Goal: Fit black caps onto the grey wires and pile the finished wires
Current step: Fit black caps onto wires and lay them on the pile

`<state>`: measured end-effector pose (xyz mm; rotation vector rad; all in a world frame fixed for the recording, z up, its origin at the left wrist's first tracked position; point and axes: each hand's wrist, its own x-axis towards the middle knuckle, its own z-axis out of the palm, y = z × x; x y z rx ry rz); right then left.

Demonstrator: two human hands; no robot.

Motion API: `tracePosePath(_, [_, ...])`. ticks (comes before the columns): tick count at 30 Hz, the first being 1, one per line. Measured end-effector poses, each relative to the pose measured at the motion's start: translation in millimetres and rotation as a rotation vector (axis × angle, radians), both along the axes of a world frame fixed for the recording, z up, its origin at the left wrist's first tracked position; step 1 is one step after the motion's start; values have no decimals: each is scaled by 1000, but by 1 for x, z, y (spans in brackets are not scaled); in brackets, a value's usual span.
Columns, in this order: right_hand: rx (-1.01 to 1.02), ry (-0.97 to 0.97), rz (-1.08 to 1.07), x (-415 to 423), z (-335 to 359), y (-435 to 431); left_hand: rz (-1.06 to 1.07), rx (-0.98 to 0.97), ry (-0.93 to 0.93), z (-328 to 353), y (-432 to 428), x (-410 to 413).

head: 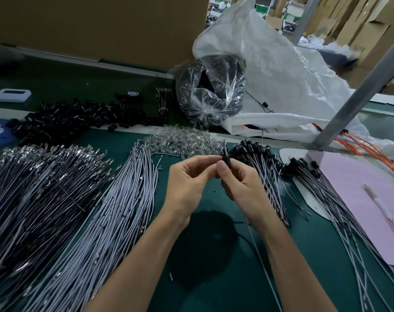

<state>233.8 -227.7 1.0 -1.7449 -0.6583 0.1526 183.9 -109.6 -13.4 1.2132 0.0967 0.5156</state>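
Note:
Both hands meet above the middle of the green mat point(214, 278). My left hand point(187, 179) and my right hand point(238, 183) pinch one small black cap point(225, 159) between their fingertips. A grey wire's end sticks up out of the cap, and a thin grey wire point(262, 266) runs down past my right wrist. Bare grey wires point(115, 212) lie in a long heap to the left. Capped wires point(266, 167) are piled to the right, caps pointing away. Loose black caps point(74, 118) are heaped at the back left.
A heap of clear small parts point(182, 140) lies behind the hands. Darker wires with metal terminals point(34, 183) fill the far left. A clear bag of black parts point(211, 91), a big white bag point(281, 70), a pink sheet point(360, 199) and a slanted metal post point(358, 93) stand right.

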Motion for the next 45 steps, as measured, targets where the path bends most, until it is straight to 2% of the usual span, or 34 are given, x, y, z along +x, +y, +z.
tracePosePath(3, [-59,-60,-25,-3,0,1,42,155,17,-1,-2,2])
tracePosePath(8, [-22,97,5,-4,2,1,137,408,24,-1,-6,-1])
tracePosePath(12, [32,196,25,-5,3,1,237,531,-18,0,-9,-7])
tracePosePath(16, [27,174,17,-7,3,1,365,786,-65,-2,-15,-11])
tracePosePath(20, [-51,108,-2,-7,-1,3,557,977,-32,-6,-17,-12])
tracePosePath(23, [-50,102,22,-7,-2,6,638,1000,-44,-7,-15,-11])
tracePosePath(27, [-71,87,-8,-1,-4,3,634,1028,-79,-7,-15,-10])
tracePosePath(34, [-108,-27,-108,0,-5,2,498,858,-45,-7,-12,-8])
tracePosePath(40, [26,82,-160,4,3,-8,505,642,80,-5,-5,-7])
tracePosePath(43, [7,81,-108,3,0,-6,478,672,224,-6,-4,-8])
tracePosePath(45, [-54,7,-98,4,-2,-5,448,700,282,-6,-1,-9])
